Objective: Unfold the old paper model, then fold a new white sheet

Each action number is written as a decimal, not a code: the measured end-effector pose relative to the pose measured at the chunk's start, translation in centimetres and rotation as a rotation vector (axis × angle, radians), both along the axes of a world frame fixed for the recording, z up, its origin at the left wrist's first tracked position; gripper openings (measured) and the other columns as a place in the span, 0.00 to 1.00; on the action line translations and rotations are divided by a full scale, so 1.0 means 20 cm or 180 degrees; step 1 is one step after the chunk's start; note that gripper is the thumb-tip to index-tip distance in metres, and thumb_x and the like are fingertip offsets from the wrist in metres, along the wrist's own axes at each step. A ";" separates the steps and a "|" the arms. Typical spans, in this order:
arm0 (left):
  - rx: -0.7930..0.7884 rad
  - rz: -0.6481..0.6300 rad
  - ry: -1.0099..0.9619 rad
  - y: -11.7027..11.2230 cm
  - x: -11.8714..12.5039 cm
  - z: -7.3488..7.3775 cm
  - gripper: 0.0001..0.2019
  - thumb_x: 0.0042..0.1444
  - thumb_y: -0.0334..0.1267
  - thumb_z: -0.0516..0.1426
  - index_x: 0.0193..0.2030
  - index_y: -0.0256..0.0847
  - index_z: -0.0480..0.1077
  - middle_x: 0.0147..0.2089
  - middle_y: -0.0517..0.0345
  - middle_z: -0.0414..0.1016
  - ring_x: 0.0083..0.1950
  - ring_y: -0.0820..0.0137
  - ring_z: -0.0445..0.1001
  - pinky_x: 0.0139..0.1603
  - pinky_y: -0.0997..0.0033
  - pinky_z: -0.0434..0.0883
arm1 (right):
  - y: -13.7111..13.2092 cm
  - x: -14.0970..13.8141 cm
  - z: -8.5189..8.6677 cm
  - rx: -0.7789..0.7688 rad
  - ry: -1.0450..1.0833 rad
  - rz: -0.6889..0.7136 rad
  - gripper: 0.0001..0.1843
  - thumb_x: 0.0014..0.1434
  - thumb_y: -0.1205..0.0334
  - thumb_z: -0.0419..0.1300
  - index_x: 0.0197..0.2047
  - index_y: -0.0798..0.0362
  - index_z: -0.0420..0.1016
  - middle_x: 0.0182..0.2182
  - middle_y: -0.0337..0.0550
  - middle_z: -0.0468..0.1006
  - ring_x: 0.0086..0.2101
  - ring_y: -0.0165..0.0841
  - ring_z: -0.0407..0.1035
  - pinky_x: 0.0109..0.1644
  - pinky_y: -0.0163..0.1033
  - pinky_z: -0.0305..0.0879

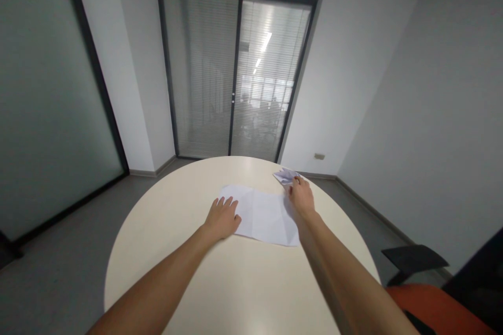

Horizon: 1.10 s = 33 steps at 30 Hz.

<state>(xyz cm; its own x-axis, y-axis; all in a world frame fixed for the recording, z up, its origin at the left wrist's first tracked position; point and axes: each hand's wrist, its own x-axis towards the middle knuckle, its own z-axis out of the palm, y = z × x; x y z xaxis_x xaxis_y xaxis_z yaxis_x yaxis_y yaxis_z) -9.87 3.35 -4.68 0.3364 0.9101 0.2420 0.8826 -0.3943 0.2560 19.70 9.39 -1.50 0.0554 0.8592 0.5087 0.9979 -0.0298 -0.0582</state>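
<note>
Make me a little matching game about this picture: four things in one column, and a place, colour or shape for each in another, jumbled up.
Things:
1. Left hand
2. Right hand
3. Chair seat
4. Tabletop

Descriptions:
A. Orange-red
B. At the folded paper
C. Round and cream-coloured
D. At the left side of the white sheet

Right pairs: 1-D, 2-B, 3-A, 4-C

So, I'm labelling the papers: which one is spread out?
The larger white sheet by the left hand; the smaller paper by the right hand, nearer the far edge of the table, looks folded or bunched.
</note>
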 end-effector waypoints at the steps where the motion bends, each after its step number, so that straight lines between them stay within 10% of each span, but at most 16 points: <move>1: 0.0000 0.0007 0.0055 0.00 0.00 0.01 0.25 0.60 0.38 0.51 0.63 0.36 0.67 0.69 0.38 0.62 0.69 0.45 0.60 0.69 0.42 0.50 | -0.01 -0.01 0.02 0.0071 -0.0012 0.0114 0.25 0.63 0.69 0.47 0.62 0.61 0.70 0.62 0.57 0.68 0.58 0.45 0.61 0.62 0.44 0.57; 8: -0.0118 0.0080 0.0302 -0.03 0.01 0.05 0.26 0.63 0.42 0.49 0.66 0.33 0.64 0.70 0.39 0.61 0.70 0.47 0.59 0.69 0.46 0.55 | -0.08 -0.12 0.14 0.0061 0.0048 0.0562 0.20 0.64 0.67 0.50 0.53 0.55 0.79 0.56 0.50 0.75 0.55 0.41 0.67 0.60 0.41 0.61; 14: -0.0134 0.0058 0.0361 -0.03 0.02 0.04 0.26 0.64 0.42 0.48 0.65 0.32 0.65 0.70 0.38 0.60 0.71 0.46 0.58 0.68 0.45 0.57 | -0.12 -0.14 0.02 -0.0392 0.0281 -0.0063 0.16 0.64 0.58 0.56 0.50 0.54 0.80 0.63 0.58 0.67 0.60 0.50 0.61 0.60 0.52 0.61; 21: -0.0139 0.0036 0.0070 -0.02 0.02 0.02 0.26 0.63 0.40 0.50 0.65 0.30 0.65 0.69 0.35 0.60 0.70 0.42 0.57 0.68 0.44 0.56 | -0.11 -0.06 -0.04 -0.0266 0.0972 -0.0165 0.20 0.68 0.59 0.46 0.50 0.54 0.78 0.44 0.57 0.81 0.43 0.46 0.76 0.46 0.47 0.69; 33: -0.0530 0.0072 -0.3249 0.01 0.10 0.04 0.41 0.58 0.54 0.60 0.72 0.39 0.48 0.63 0.36 0.69 0.61 0.53 0.71 0.61 0.55 0.64 | -0.27 -0.33 -0.04 0.0068 0.2390 0.1791 0.25 0.55 0.63 0.59 0.56 0.54 0.76 0.52 0.50 0.79 0.45 0.41 0.75 0.53 0.46 0.68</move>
